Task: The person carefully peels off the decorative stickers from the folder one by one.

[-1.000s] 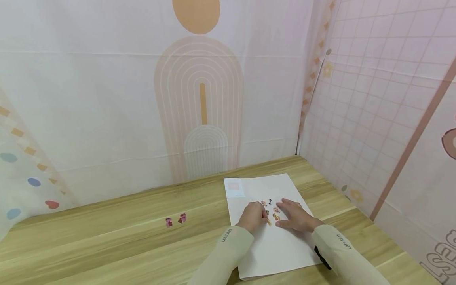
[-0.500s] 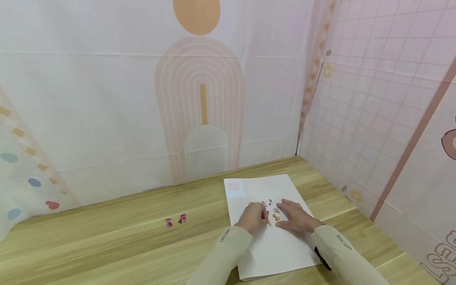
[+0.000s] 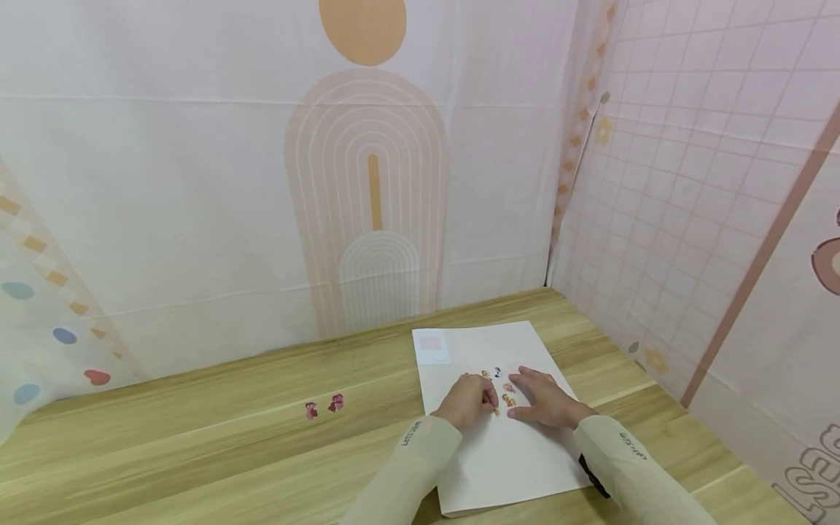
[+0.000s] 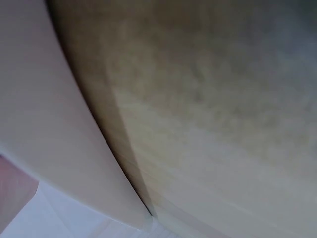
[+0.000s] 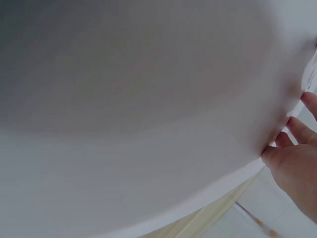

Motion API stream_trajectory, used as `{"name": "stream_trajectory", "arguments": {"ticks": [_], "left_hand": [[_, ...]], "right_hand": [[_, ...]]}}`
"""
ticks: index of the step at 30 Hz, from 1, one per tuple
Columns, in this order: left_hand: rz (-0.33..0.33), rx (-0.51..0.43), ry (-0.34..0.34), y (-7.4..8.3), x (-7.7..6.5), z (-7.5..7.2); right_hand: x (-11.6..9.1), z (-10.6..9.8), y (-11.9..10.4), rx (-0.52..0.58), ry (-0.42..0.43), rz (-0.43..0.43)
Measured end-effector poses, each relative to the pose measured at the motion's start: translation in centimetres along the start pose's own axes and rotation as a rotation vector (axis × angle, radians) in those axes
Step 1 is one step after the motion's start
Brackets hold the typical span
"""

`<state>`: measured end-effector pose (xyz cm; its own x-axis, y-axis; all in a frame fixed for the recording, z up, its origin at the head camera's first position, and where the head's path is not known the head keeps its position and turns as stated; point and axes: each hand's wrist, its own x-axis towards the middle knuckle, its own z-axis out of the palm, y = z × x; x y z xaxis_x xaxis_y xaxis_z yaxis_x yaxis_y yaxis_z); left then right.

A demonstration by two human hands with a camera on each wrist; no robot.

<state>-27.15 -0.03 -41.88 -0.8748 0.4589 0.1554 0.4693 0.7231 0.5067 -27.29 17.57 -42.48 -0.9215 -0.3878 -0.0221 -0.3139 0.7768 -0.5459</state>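
Observation:
In the head view a large white sheet (image 3: 505,459) lies on the wooden table, with several small cartoon stickers near its middle. My left hand (image 3: 464,401) is curled over the left side of the group, thumb and index finger pinched at a small orange sticker (image 3: 495,412). My right hand (image 3: 545,397) rests on the sheet with its fingers spread, beside an orange-brown sticker (image 3: 508,400) and a pink one (image 3: 509,388). The right wrist view shows its fingertips (image 5: 292,124) touching the paper. Only a bit of the left hand (image 4: 15,191) enters the left wrist view.
Two purple-pink stickers (image 3: 324,405) lie on the bare wood (image 3: 197,452) left of the sheet. A small pale card or print (image 3: 432,345) sits at the sheet's upper left corner. Patterned cloth walls (image 3: 216,204) stand behind and to the right.
My left hand's fingertips have shifted slightly down toward the orange sticker and cover a dark sticker seen before. The right hand has stayed in place.

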Motion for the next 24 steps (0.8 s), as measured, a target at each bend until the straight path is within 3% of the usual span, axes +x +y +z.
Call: {"name": "stream_trajectory", "arguments": {"ticks": [6, 14, 20, 24], "left_hand": [[0.016, -0.051, 0.008, 0.0, -0.2, -0.2], [0.019, -0.261, 0.004, -0.4, -0.5, -1.1], [-0.01, -0.437, -0.018, -2.1, -0.5, -1.9], [-0.035, -0.53, 0.001, -3.3, -0.9, -3.5]], "right_hand": [[-0.1, -0.1, -0.2, 0.009, 0.002, 0.005], [-0.4, -0.2, -0.2, 0.0, 0.003, -0.016], [-0.2, 0.0, 0.0, -0.014, -0.004, -0.03], [-0.2, -0.1, 0.0, -0.017, -0.005, -0.018]]}}
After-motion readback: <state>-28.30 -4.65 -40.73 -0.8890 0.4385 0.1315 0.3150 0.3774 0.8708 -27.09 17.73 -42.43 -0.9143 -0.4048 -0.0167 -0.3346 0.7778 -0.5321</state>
